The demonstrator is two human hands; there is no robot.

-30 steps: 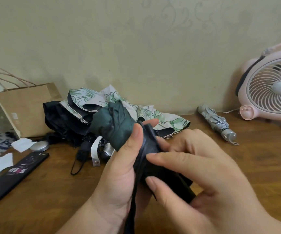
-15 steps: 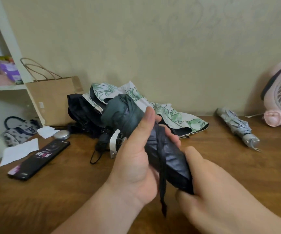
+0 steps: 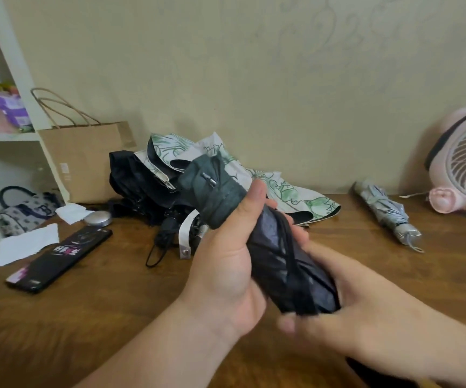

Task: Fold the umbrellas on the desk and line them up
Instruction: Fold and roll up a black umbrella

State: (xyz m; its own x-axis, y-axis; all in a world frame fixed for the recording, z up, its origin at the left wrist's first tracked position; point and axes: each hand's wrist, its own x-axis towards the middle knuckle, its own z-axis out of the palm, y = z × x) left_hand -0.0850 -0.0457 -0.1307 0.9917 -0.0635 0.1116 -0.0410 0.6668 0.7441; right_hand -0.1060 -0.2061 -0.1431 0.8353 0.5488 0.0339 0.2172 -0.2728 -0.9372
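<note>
I hold a collapsed dark green umbrella (image 3: 220, 191) with a black lining above the wooden desk (image 3: 86, 303). My left hand (image 3: 226, 261) grips its middle, thumb up along the fabric. My right hand (image 3: 346, 298) wraps the lower end, its fingertips blurred. Behind it lie a white umbrella with green leaf print (image 3: 282, 191), unfolded, and a black umbrella (image 3: 136, 180) in a heap. A folded grey umbrella (image 3: 385, 214) lies alone at the right near the wall.
A brown paper bag (image 3: 86, 161) stands at the back left by a white shelf (image 3: 10, 65). A black phone (image 3: 58, 259), white paper scraps (image 3: 27, 245) and a small silver disc (image 3: 97, 219) lie on the left. A pink fan (image 3: 464, 175) stands at the right edge.
My right hand has slid down from the umbrella's middle to its lower end and closed round it. The view has shifted left, showing the shelf and less of the fan.
</note>
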